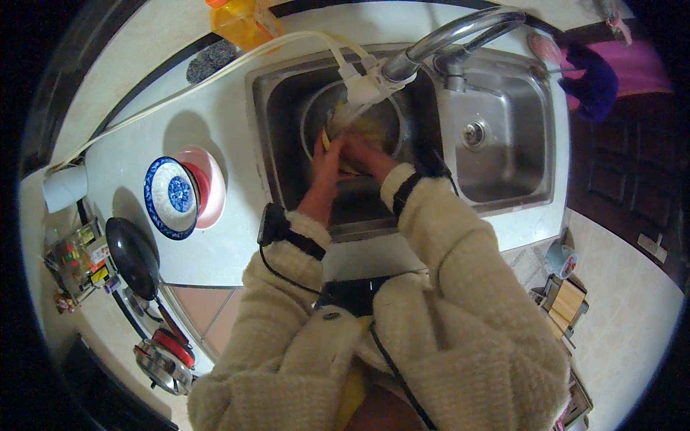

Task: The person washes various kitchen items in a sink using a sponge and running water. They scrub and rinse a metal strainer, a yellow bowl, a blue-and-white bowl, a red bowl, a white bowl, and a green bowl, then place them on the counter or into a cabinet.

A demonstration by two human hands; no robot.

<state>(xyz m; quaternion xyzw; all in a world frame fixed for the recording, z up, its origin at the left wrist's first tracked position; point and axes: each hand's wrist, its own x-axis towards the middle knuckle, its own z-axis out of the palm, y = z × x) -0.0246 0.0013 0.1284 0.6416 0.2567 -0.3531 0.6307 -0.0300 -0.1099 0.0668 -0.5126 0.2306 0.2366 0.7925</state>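
Note:
Both my hands are low in the left sink basin (356, 202), under the chrome faucet (447, 29) and its white spout fitting (369, 83). My left hand (328, 156) is beside a yellowish item (325, 140) at its fingertips; its grip is unclear. Close against it is my right hand (362, 152), its fingers blurred. Around and beyond the hands lies a round, clear-rimmed bowl or basin (304, 121) with something yellowish inside. Running water seems to fall near the hands, and it blurs what they touch.
Left on the counter (237, 215), a blue-patterned bowl (180, 197) rests over pink dishes (214, 188), near a black pan (132, 258). A scouring pad (210, 60) and an orange bottle (242, 24) stand behind. A white cable (215, 75) reaches the faucet. The smaller basin (501, 161) is at right.

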